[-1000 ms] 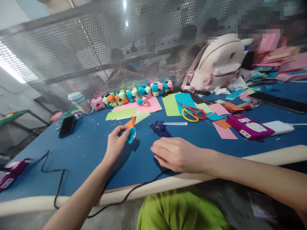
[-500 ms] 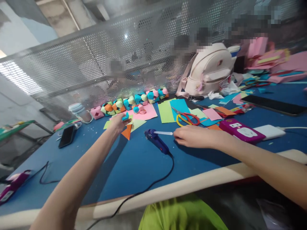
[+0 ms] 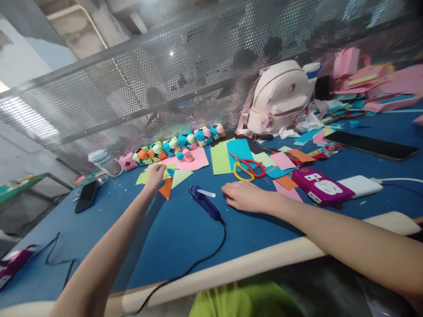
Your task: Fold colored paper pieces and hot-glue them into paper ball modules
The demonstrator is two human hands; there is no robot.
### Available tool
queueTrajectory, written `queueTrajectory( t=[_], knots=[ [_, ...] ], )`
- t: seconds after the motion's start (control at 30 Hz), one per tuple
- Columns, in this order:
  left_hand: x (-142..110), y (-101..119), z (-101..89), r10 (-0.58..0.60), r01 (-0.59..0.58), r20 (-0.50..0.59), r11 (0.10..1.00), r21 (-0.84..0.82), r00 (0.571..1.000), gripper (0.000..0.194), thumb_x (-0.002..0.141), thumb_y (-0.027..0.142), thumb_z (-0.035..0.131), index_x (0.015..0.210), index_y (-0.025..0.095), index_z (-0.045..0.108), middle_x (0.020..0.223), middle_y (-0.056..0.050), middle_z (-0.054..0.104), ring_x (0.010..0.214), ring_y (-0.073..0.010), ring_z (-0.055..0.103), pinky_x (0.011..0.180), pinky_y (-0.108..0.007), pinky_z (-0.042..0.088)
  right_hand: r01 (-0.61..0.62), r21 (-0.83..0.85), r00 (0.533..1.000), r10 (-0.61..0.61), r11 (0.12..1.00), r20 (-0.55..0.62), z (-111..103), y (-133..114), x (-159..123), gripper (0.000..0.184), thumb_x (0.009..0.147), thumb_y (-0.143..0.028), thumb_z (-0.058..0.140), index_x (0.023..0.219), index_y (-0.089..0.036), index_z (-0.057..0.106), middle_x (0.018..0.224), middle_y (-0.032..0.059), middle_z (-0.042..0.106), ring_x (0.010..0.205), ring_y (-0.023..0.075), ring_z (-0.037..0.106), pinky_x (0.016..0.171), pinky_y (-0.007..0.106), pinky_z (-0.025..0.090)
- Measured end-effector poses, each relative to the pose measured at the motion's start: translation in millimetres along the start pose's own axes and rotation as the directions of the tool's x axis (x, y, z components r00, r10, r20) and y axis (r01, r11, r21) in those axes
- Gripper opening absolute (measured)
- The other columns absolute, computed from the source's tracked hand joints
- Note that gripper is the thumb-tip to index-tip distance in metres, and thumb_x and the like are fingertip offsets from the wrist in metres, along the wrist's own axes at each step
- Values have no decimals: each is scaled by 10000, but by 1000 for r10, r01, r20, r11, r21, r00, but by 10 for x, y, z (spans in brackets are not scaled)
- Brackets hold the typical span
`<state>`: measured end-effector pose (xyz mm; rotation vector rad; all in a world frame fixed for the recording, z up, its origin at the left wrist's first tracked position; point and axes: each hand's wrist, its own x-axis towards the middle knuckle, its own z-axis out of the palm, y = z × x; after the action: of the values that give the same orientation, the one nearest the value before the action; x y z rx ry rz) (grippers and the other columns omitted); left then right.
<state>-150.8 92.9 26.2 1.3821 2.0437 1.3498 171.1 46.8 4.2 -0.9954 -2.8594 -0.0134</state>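
Note:
My left hand (image 3: 155, 177) is over the paper at the table's left middle, fingers curled closed; whether anything is inside them is hidden. Just right of its fingers lies a small blue paper piece (image 3: 171, 172), above a folded orange paper piece (image 3: 166, 189). My right hand (image 3: 243, 196) rests on the blue table with its fingers curled in, their inside hidden. Between my hands lies a dark blue glue gun (image 3: 206, 206), with a whitish glue stick (image 3: 207, 193) sticking out toward my right hand. A small gap separates the stick from my right fingers.
Folded paper balls (image 3: 172, 145) line the back by a perforated metal screen (image 3: 122, 101). Scissors (image 3: 247, 169) lie on coloured sheets. Farther right are a purple power strip (image 3: 322, 187), a phone (image 3: 370, 145) and a pale backpack (image 3: 279, 99). The gun's cord (image 3: 198, 262) crosses the front edge.
The blue paper piece at my left fingers now lies lower, beside them. The glue stick shows shorter, and its end is now apart from my right fingers. The view has shifted slightly.

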Motion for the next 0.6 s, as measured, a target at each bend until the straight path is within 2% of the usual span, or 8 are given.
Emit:
queueTrajectory(
  t=[0.2,0.4,0.5,0.6],
  knots=[
    [-173,-55,111,111,-122,62,969,215,992,207,700,374,607,740,174,639,767,-64,665,808,-240,587,723,-301,418,14,10,1000,-14,1000,-18,8,11,-21,160,878,-162,415,905,-157,573,911,100,671,792,222,631,555,285,293],
    [-191,-43,236,99,-159,185,924,349,978,166,644,343,614,655,178,628,531,0,564,563,-186,541,619,-287,404,-19,65,1000,18,998,22,-27,17,-31,138,889,-177,431,903,-172,568,931,81,664,813,200,625,568,264,306],
    [-174,-66,120,83,-157,198,905,395,977,164,630,345,586,629,182,600,545,10,562,560,-171,531,576,-267,388,-18,80,999,15,997,34,-45,20,-35,137,893,-185,430,899,-175,566,937,76,660,821,203,624,571,266,307],
    [-158,-108,-128,62,-137,180,886,443,982,189,625,371,555,637,186,593,565,15,567,589,-169,534,569,-253,385,-10,90,999,6,996,49,-75,15,-42,141,896,-180,428,902,-174,569,938,80,655,820,199,620,578,263,314]
  ],
)
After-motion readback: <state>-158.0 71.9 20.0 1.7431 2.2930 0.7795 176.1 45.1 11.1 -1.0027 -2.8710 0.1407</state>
